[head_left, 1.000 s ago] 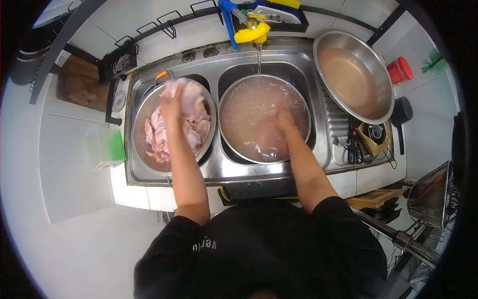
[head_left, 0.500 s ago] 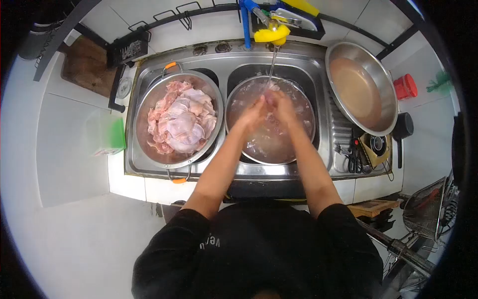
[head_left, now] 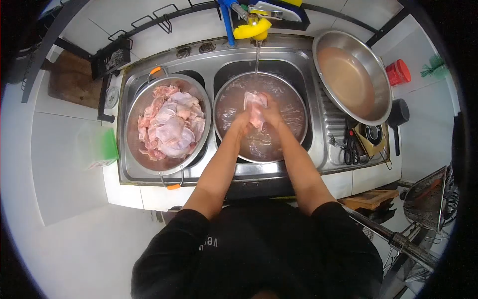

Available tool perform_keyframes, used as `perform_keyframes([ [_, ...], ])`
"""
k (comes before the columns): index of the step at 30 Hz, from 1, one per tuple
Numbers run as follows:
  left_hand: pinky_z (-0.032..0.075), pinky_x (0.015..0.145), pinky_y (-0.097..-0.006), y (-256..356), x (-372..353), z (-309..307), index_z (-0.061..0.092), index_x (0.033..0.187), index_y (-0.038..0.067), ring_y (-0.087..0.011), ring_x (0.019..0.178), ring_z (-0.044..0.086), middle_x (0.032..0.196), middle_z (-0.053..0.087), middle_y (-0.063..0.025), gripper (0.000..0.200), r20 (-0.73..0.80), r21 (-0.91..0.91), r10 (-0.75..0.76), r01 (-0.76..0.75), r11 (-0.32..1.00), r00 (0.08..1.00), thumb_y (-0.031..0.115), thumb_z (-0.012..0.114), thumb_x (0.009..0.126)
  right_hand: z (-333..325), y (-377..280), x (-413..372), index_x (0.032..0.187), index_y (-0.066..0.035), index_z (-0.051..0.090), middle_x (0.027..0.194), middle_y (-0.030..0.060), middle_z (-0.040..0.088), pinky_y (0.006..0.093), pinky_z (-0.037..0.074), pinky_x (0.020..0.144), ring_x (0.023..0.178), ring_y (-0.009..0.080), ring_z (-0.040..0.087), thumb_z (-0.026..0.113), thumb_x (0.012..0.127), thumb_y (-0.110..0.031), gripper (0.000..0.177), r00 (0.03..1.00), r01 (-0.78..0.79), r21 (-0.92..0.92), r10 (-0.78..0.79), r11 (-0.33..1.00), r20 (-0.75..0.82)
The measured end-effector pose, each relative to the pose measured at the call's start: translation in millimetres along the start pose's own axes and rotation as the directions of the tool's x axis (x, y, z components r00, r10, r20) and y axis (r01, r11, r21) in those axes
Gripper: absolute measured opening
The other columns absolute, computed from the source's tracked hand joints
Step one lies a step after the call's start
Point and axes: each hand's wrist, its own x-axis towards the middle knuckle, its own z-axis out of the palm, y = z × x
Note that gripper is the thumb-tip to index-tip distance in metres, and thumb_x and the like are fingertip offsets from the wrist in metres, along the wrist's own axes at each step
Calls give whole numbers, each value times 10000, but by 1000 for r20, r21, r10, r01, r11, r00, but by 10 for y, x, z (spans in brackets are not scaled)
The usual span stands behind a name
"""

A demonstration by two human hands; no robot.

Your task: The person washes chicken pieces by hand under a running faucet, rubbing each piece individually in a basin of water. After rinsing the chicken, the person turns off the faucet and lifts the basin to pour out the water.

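Note:
Between both hands I hold a pale pink piece of raw chicken over a round metal basin of cloudy water in the right-hand sink. My left hand grips its left side, and my right hand has its right side. Some fingers are hidden behind the meat. From the tap, wrapped in something yellow, water runs into the back of the basin. Over the left-hand sink sits a wide pan with orange-sleeved handles, heaped with raw chicken pieces.
A large steel bowl of brownish water leans on the drainboard at right. Near it lie black-handled scissors, a small gold-coloured stove-like item and a dark saucepan. A red cup hangs on the right wall.
My hands have moved from under the tap stream toward the basin's middle, bringing the raw chicken piece into clearer sight. The whole view has shifted slightly.

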Motion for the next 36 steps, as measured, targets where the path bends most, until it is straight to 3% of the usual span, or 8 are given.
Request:
perform_keyframes([
  [5, 484, 817, -401, 47, -246, 66, 404, 1244, -18, -251, 962, 584, 1129, 558, -134, 493, 129, -66, 62, -54, 996, 990, 371, 404, 941, 86, 427, 238, 985, -39, 673, 890, 71, 664, 303, 473, 731, 783, 170, 609, 633, 817, -352, 357, 855, -518, 150, 500, 842, 140],
  [12, 505, 803, -425, 324, -509, 212, 464, 1181, 5, -271, 974, 585, 1098, 582, -123, 417, 368, -384, 39, 114, 916, 929, 277, 563, 882, -241, -152, 74, 957, -37, 665, 874, 36, 646, 267, 464, 673, 761, 106, 570, 598, 851, -377, 363, 799, -577, 374, 406, 726, 444],
  [14, 502, 797, -432, 305, -580, 355, 481, 1159, 17, -260, 966, 585, 1084, 583, -127, 484, -95, -139, 190, -202, 970, 977, 358, 609, 840, -157, 8, 62, 978, -22, 646, 901, 62, 638, 274, 469, 679, 780, 129, 575, 563, 878, -354, 356, 860, -466, 366, 317, 805, 399],
  [23, 513, 760, -426, 228, -451, 317, 464, 1137, -64, -273, 920, 595, 1083, 569, -154, 661, -231, -280, 117, -181, 943, 966, 503, 570, 814, 55, -38, 127, 1011, 22, 619, 907, 136, 634, 335, 470, 691, 812, 189, 595, 546, 873, -388, 439, 535, -808, 372, 833, 456, 140],
  [27, 515, 738, -410, 293, -440, 241, 463, 1158, -48, -268, 889, 597, 1067, 570, -160, 652, -295, -129, 112, -155, 979, 949, 516, 527, 839, -15, -100, 69, 1107, -1, 584, 1040, 164, 613, 359, 456, 798, 905, 241, 584, 548, 871, -381, 449, 717, -656, 562, 647, 503, 258],
  [30, 520, 712, -407, 13, 92, -44, 455, 1180, -31, -270, 870, 597, 1040, 573, -162, 591, -312, 195, 98, -37, 980, 945, 481, 467, 886, -141, -391, 11, 1094, -14, 597, 1061, 187, 607, 353, 454, 815, 934, 261, 592, 549, 853, -430, 483, 793, -571, 343, 394, 746, 464],
  [32, 522, 707, -406, -152, 291, -140, 439, 1205, -20, -279, 885, 597, 1029, 573, -168, 547, -271, 144, 175, -140, 980, 946, 446, 408, 921, -210, -530, 24, 1093, 11, 592, 1078, 224, 593, 359, 442, 848, 999, 289, 580, 531, 836, -501, 576, 807, -506, -162, 531, 847, 258],
  [36, 460, 836, -400, -99, -2, 142, 425, 1255, -30, -310, 1037, 548, 1221, 502, -196, 658, -371, -13, 133, -149, 989, 919, 522, 383, 901, 58, 63, 117, 1138, 26, 552, 1056, 275, 582, 424, 431, 862, 1023, 392, 557, 490, 820, -574, 682, 796, -576, -192, 599, 795, 89],
])
